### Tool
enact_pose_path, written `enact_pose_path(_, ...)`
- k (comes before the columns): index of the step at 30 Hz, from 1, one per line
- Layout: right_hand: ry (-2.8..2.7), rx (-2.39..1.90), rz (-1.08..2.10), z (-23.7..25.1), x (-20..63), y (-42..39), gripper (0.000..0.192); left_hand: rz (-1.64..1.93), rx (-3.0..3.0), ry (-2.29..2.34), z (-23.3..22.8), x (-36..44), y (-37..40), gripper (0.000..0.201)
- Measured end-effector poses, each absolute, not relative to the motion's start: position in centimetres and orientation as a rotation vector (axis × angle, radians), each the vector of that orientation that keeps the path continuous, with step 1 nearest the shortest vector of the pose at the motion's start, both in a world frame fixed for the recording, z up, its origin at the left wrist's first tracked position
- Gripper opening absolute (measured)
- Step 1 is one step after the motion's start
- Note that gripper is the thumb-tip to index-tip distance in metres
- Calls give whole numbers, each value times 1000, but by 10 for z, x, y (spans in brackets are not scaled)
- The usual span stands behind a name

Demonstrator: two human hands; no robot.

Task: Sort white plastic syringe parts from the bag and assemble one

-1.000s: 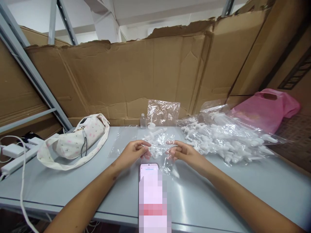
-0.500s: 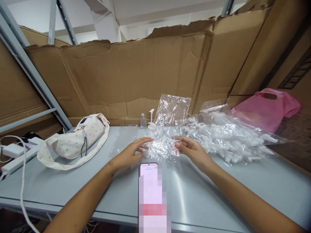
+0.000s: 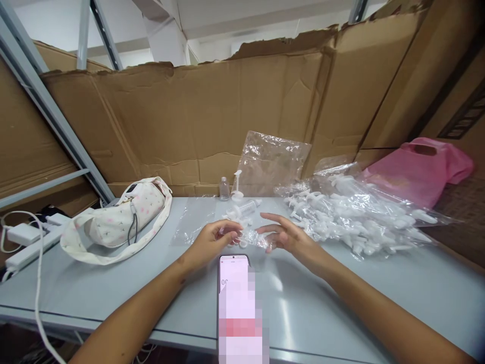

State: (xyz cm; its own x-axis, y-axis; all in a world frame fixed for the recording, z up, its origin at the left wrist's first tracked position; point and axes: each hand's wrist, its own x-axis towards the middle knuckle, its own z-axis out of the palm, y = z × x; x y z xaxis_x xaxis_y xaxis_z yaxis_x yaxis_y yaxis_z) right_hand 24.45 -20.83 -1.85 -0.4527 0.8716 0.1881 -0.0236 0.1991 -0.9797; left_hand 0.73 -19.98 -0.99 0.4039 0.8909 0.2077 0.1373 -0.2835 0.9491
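Observation:
My left hand is closed, its thumb and fingers brought together beside small white plastic parts on the table. What its fingers hold is hard to make out. A shiny piece of clear plastic lies between the two hands. Fingers apart, my right hand hovers at the right end of that plastic. Behind them lies a clear ribbed tube-like piece. Farther back stand a small clear bottle and a white piece with a thin stem and round base. A phone lies in front.
A clear plastic bag leans on the cardboard wall. Many white plastic parts in clear bags are heaped at right, near a pink bag. A white patterned bag and a power strip are at left.
The crumpled clear plastic between my hands has opened out and now stands farther back, uncovering the ribbed piece and white parts. My left fingers have curled in; my right fingers have spread.

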Motion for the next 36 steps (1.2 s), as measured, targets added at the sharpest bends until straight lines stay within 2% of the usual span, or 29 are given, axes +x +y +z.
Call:
enact_pose_path(2,-1643,-754,1473,-20,241,-209,72,1016,1667,925,-9,9,-201,24)
enact_pose_path(4,-1612,-793,1500,-24,236,-209,76,1025,1642,926,-8,11,-203,30)
enact_pose_path(10,-1510,-902,1421,-34,224,-208,52,1057,1608,922,-11,15,-205,46)
enact_pose_path(26,-1471,-1050,1297,-29,227,-204,36,1181,1557,920,-12,13,-202,58)
enact_pose_path(31,-1393,-959,1451,-29,227,-206,38,1186,1569,941,-13,12,-201,61)
enact_pose_path(36,-1288,-823,1597,-28,223,-211,49,1203,1556,913,-18,15,-202,61)
